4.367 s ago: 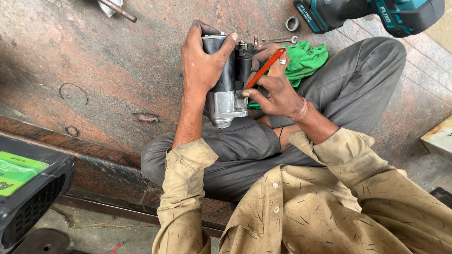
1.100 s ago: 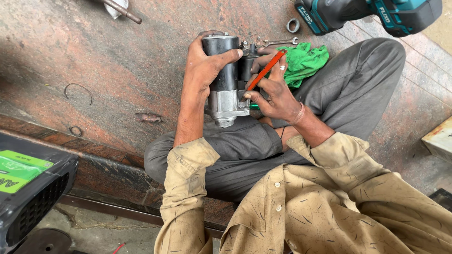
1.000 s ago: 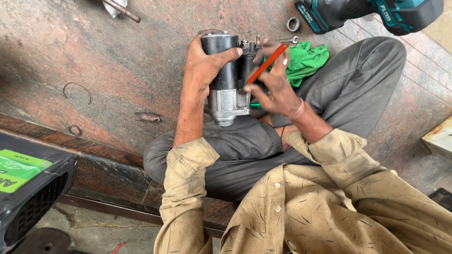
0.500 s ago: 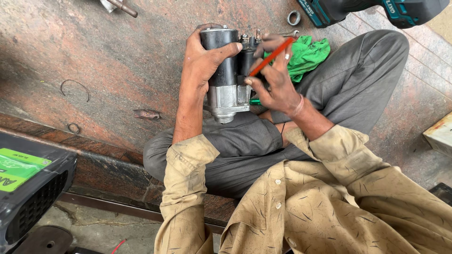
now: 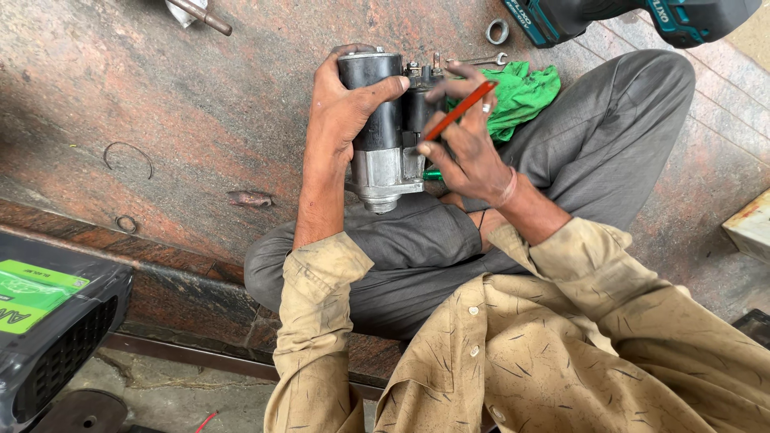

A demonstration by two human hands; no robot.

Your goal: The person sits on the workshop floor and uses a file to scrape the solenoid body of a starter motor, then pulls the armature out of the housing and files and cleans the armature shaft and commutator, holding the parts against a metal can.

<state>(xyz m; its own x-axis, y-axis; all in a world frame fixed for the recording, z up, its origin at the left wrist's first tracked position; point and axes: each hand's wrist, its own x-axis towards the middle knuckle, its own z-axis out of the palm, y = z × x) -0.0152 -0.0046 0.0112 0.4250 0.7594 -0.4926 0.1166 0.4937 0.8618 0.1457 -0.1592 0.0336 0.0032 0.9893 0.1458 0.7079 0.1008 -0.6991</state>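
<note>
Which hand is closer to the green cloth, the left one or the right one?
Right. The right hand, holding a red-handled tool, is directly beside the green cloth. The left hand grips the starter motor, which lies between it and the cloth.

Green label (image 5: 36,293), lower-left black case (image 5: 72,345)

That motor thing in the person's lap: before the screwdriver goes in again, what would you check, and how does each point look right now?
1. Left hand wrapped firmly around the starter motor: ok.
2. Motor propped on the lap: ok.
3. Right hand holding the red-handled screwdriver: ok.
4. Screwdriver tip seated on a fastener: cannot tell, fingers hide it.
5. Spanner and green cloth lying close by: ok.
</note>
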